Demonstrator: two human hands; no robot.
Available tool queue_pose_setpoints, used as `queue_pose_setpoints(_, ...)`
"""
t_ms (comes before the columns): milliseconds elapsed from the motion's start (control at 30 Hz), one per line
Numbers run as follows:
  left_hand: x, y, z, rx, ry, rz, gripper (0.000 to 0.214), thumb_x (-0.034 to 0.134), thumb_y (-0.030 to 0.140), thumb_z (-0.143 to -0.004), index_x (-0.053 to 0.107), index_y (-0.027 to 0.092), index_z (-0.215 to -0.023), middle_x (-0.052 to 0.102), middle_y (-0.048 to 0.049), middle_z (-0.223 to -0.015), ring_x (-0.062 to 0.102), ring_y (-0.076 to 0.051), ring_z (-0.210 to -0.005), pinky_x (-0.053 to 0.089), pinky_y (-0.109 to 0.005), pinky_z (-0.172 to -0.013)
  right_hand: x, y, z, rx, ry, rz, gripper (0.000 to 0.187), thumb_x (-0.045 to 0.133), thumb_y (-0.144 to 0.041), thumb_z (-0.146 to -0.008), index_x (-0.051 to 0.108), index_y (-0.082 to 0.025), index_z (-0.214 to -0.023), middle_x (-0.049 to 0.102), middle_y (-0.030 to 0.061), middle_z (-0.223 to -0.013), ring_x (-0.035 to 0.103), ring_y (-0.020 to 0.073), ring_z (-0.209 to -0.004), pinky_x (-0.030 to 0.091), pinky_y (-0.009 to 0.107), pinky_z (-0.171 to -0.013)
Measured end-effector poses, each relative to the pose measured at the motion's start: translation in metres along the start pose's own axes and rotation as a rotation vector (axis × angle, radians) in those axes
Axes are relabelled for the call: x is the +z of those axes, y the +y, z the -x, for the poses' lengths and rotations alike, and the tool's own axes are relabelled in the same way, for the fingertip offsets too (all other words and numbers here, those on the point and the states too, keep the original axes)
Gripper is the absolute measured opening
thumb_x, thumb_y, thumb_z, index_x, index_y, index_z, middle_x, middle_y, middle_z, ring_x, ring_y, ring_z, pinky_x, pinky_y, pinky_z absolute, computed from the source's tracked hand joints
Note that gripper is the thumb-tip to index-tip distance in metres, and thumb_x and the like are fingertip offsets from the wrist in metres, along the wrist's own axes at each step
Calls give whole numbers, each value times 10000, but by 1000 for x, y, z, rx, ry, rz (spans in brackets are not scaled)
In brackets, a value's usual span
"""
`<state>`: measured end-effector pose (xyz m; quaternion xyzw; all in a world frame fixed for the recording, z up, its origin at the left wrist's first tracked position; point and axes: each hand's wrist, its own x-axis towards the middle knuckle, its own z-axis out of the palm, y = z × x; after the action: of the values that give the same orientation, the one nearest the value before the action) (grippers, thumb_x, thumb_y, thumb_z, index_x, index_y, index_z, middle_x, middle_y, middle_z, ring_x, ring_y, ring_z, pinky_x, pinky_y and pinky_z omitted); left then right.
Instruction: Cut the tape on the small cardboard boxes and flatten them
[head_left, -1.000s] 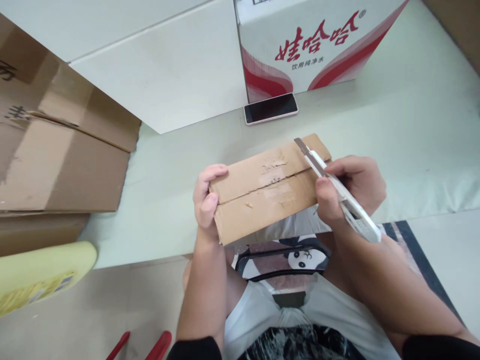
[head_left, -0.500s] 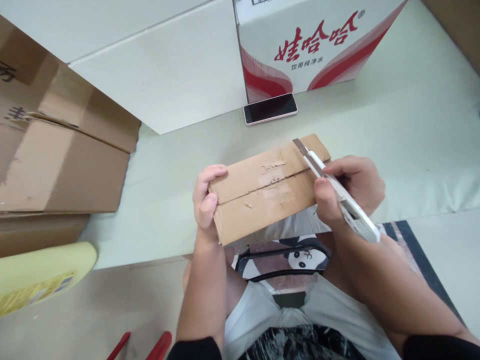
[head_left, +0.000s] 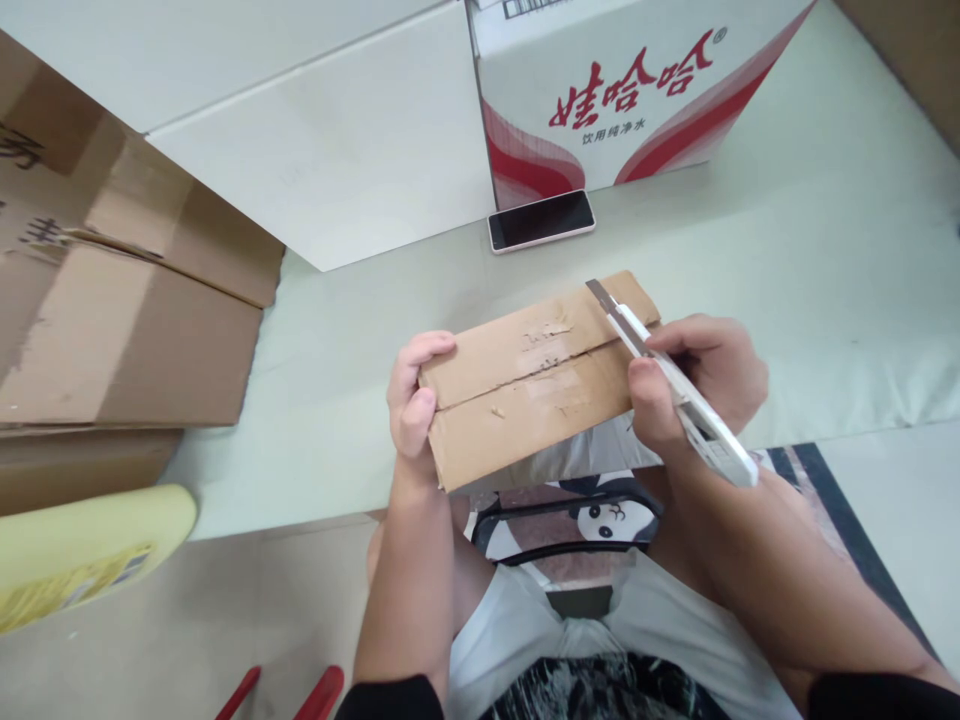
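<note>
- Brown, rectangular cardboard box [head_left: 536,385] is gripped by the left hand [head_left: 414,393] above the pale-green, cloth-covered table [head_left: 810,300].
- White-handled cutter [head_left: 681,390] is gripped by the right hand [head_left: 709,372].
- Flaps [head_left: 487,440] are scuffed but appear unopened.

White carton [head_left: 626,110]: red 娃哈哈®, 饮用纯净水 | brown carton [head_left: 139,300]: black characters, unclear

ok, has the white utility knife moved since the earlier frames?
No, not noticeably. Judged against the phone lying on the table, the utility knife keeps practically the same place and slant; no clear direction.
</note>
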<state>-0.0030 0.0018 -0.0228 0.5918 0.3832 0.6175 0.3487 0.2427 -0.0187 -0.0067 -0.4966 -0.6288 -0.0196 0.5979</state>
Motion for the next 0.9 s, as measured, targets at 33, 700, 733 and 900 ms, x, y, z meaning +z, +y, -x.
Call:
queue_pose_setpoints(33, 0, 0, 0, -3, 2, -4, 357, 563, 507, -870, 742, 273, -1072, 706, -66, -1123, 622, -269, -1079, 500, -401, -937, 0, 0, 0, 3, -2, -3, 65, 639, -277, -817, 610, -236, -858, 511, -47, -640, 412, 96, -514, 311, 272, -463)
queue_pose_setpoints(700, 1, 0, 0, -19, 16, -22, 370, 564, 522, -840, 745, 278, -1051, 709, -69, -1107, 626, -279, -1064, 504, -418, -930, 1, 1, 1, -4, 4, 39, 86, 618, -324, -830, 606, -240, -836, 515, -45, -628, 415, 98, -486, 322, 274, -440)
queue_pose_setpoints(733, 1, 0, 0, -22, 20, -29, 372, 562, 527, -838, 742, 275, -1045, 707, -71, -1104, 626, -282, -1065, 505, -423, -932, 1, 1, 1, -3, 4, 49, 94, 613, -334, -833, 607, -240, -833, 512, -44, -626, 410, 99, -483, 323, 276, -439)
queue_pose_setpoints(900, 1, 1, 0, 1, 15, -10, 347, 560, 487, -862, 746, 278, -1066, 708, -65, -1116, 622, -268, -1072, 502, -400, -934, 1, 0, 0, -14, 3, 36, 82, 614, -319, -828, 599, -239, -835, 510, -47, -625, 404, 91, -481, 315, 273, -446)
